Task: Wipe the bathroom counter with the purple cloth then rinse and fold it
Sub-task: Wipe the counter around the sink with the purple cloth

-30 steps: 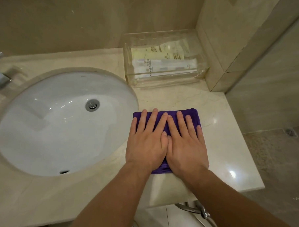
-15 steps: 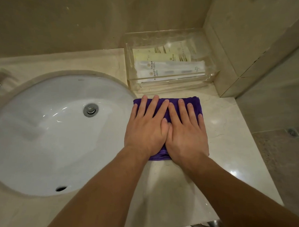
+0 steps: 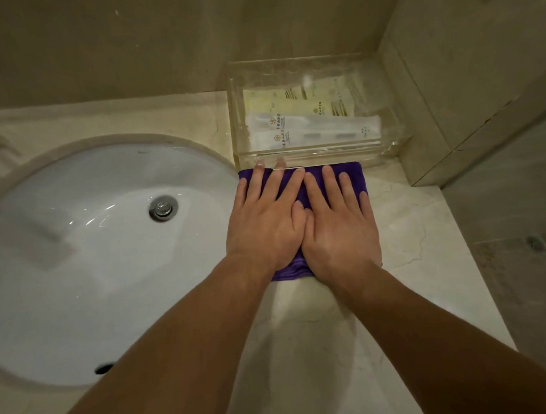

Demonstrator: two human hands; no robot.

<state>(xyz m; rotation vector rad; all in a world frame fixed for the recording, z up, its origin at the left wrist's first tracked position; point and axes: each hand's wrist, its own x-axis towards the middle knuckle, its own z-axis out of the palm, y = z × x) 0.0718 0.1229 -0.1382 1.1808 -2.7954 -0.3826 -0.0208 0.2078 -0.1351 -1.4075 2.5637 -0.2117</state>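
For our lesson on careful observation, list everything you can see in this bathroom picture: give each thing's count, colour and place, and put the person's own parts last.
cloth: 1, purple, on the counter right of the sink, far edge at the tray's front
counter: 1, beige marble, around the sink
sink: 1, white, left
drain plug: 1, silver, middle of the sink
overflow hole: 1, dark, near wall of the sink
tray: 1, clear, by the back wall
packets: several, white and pale yellow, inside the tray
floor drain: 1, dark, floor at far right
left grip: 1, bare hand, flat on the cloth's left half
right grip: 1, bare hand, flat on the cloth's right half
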